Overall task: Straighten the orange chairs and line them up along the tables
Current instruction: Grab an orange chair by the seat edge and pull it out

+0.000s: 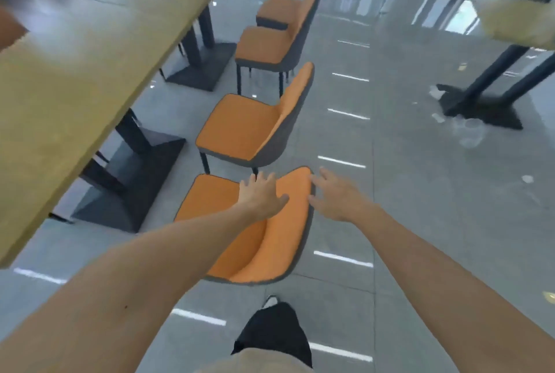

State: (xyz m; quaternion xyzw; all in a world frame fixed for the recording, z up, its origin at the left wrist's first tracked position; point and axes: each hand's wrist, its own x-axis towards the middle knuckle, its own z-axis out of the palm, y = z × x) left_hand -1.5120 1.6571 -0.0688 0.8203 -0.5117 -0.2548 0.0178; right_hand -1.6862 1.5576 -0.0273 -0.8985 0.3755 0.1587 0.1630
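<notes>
At the bottom of the frame a leg in black trousers [274, 333] steps on the grey floor [420, 222]. Both bare arms reach forward from the lower corners. The left hand [262, 197] is over the backrest of the nearest chair [270, 240], fingers spread and relaxed; whether it touches the backrest I cannot tell. The right hand [336, 195] is just beside the top right edge of the same backrest, also released, fingers straight, holding nothing.

This chair stands in the lower middle of the frame, its seat toward the worktop [75, 72] on the left. Behind it, in the middle of the frame, is the second chair [249, 129], turned a little compared with the first. Farther up are the third chair [267, 45] and the fourth chair [282, 9], close together, all in one row beside the long yellow worktop. Black bases [141, 180] carry the worktop. In the upper right another worktop [516, 21] stands on dark legs, well apart, with some small litter [471, 129] on the floor near it.
</notes>
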